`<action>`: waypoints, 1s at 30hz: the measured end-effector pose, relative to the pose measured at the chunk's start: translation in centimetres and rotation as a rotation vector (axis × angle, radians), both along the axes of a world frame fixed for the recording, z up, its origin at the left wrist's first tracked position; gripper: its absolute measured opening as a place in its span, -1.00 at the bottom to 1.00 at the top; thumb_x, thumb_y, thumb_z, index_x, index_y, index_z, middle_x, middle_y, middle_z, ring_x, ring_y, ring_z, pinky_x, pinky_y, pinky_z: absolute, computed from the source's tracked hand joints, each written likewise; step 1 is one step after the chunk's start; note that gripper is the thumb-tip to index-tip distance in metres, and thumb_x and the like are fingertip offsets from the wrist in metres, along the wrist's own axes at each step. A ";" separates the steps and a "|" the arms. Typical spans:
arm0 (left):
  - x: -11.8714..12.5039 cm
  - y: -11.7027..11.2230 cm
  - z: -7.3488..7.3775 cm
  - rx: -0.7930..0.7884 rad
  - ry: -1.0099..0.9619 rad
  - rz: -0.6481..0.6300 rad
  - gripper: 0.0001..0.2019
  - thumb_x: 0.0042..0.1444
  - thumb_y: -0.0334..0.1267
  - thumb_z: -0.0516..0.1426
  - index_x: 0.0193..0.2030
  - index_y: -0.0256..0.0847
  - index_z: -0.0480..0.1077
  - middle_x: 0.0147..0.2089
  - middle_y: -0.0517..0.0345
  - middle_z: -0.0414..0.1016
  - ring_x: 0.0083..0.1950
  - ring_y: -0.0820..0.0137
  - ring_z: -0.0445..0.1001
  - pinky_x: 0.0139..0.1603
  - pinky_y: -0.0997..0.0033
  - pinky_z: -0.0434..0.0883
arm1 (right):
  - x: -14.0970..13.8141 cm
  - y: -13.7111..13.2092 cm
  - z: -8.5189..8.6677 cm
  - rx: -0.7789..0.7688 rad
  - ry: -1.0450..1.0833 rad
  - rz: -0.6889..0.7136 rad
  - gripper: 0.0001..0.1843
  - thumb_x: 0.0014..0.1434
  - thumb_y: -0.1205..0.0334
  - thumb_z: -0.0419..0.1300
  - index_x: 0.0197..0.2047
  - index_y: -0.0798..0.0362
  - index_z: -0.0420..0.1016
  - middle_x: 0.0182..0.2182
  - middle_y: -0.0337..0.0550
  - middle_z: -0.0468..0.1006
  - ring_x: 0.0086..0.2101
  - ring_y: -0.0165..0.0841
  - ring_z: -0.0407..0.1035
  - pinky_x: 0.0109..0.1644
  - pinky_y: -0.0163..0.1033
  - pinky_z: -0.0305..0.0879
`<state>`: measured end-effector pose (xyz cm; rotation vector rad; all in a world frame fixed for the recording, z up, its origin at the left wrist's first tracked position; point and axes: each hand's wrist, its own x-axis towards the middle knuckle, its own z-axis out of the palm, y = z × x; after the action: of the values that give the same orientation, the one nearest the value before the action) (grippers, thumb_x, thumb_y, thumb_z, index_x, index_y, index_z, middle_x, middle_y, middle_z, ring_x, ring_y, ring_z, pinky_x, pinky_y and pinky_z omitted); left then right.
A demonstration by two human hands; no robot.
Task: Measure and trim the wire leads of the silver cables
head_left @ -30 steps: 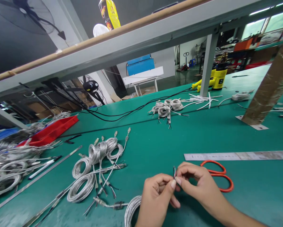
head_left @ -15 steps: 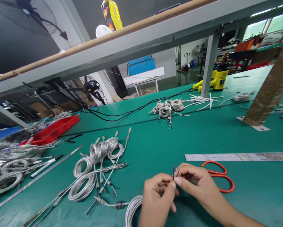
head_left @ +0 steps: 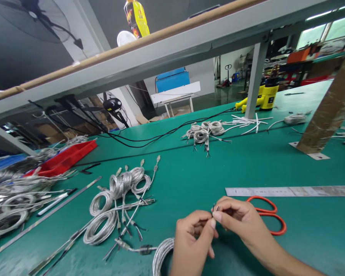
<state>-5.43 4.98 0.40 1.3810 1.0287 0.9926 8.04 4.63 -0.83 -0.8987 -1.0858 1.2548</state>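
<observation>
Fine wire ends (head_left: 213, 207) pinched in a two-handed grip

Directions are read from the grip, twelve o'clock being straight ahead across the green bench (head_left: 180, 188). My left hand (head_left: 194, 238) is clamped by thumb and forefinger on the wire ends, a small bunch of dark and pale strands. My right hand (head_left: 241, 217) meets it from the three o'clock side, thumb and forefinger pressed together on the same bunch — the fingertips of both hands meet there. The strands project just above the pinch.

A cable coil (head_left: 160, 255) lies at eight o'clock, partly hidden by my left hand; I cannot tell whether the held strands belong to it. Orange-handled scissors (head_left: 271, 213) lie at three o'clock, partly behind my right hand. A metal ruler (head_left: 291, 191) lies at two o'clock, beyond the scissors. A group of coiled cables (head_left: 124, 184) rests at nine o'clock — well apart from my left hand. A second group (head_left: 206, 133) lies at twelve o'clock, farther off. A red tray (head_left: 63, 159) stands at ten o'clock, and a yellow tool (head_left: 268, 97) at one o'clock.
</observation>
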 end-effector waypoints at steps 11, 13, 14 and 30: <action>0.1 -0.1 -0.3 -0.019 0.060 -0.009 -0.79 0.03 -0.23 0.09 -0.41 -0.36 0.43 -0.63 0.17 0.36 -0.78 0.63 0.19 -0.80 0.71 0.08 | 0.1 0.1 0.3 0.052 -0.041 -0.032 -0.94 0.01 0.25 0.24 -0.45 0.05 0.51 -0.49 -0.27 0.39 -0.51 -0.52 0.23 -0.46 -0.44 0.16; 0.1 -0.1 -0.1 0.019 0.061 0.010 -0.80 0.04 -0.25 0.09 -0.44 -0.35 0.44 -0.62 0.15 0.38 -0.75 0.62 0.21 -0.77 0.69 0.13 | -0.1 0.0 0.0 0.034 -0.019 -0.030 -0.92 0.03 0.22 0.23 -0.42 0.04 0.48 -0.49 -0.29 0.37 -0.54 -0.55 0.21 -0.49 -0.44 0.14; 0.1 -0.2 0.0 0.052 0.051 0.031 -0.80 0.03 -0.26 0.10 -0.45 -0.34 0.46 -0.59 0.13 0.39 -0.73 0.61 0.22 -0.75 0.68 0.16 | -0.2 -0.1 -0.1 0.018 -0.001 -0.021 -0.91 0.04 0.20 0.22 -0.39 0.04 0.45 -0.50 -0.31 0.36 -0.56 -0.56 0.20 -0.50 -0.45 0.13; 0.2 -0.5 0.8 0.059 -0.224 0.214 -0.93 -0.11 -0.38 0.22 -0.47 -0.20 0.56 -0.56 0.14 0.52 -0.48 0.44 0.47 -0.47 0.62 0.38 | -2.6 -1.2 -1.8 -0.034 0.053 0.213 -0.86 -0.01 0.18 0.24 -0.44 0.09 0.49 -0.43 -0.25 0.27 -0.60 -0.59 0.10 -0.58 -0.45 0.10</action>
<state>-5.23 4.53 1.20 1.1917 0.9987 1.3137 5.46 3.38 -2.60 -0.7854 -1.1433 1.4678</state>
